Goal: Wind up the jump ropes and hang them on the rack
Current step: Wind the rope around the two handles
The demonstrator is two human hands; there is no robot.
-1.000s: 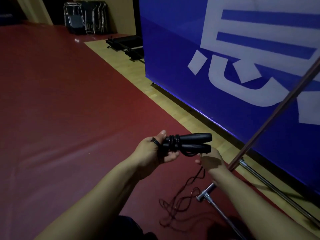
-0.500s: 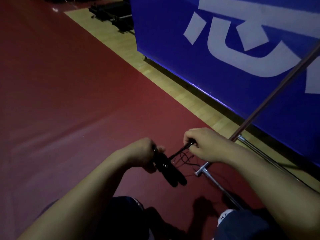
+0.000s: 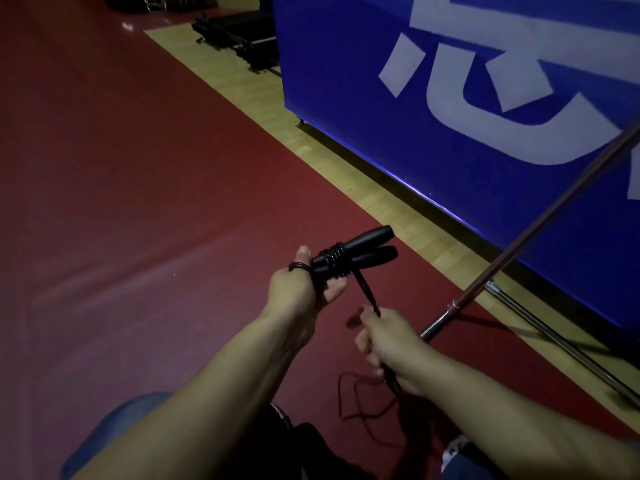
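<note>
Black plastic jump rope handles [image 3: 360,252] lie side by side at the centre of the frame, pointing up and to the right, with several turns of black rope [image 3: 335,260] wound tight round their near ends. The left hand [image 3: 304,289] grips those wrapped ends, its fingers curled underneath and the thumb laid up along the side; a loop of rope circles the thumb. From the winding a taut length of rope runs down and to the right into the right hand [image 3: 391,344], just below centre, whose fingers are clamped on it. Below that hand the loose rope [image 3: 360,403] trails in slack curves over the dark red floor mat [image 3: 138,202] at the lower middle of the frame. A metal rack pole [image 3: 519,251] slants from the right edge down toward the right hand, and its chrome base bar [image 3: 554,337] lies along the strip of wooden floor [image 3: 311,140] at the lower right. A blue banner with white lettering [image 3: 485,98] fills the upper right. Black folded equipment [image 3: 239,32] sits at the top centre. Denim-clad knees [image 3: 114,427] show at the bottom edge.
</note>
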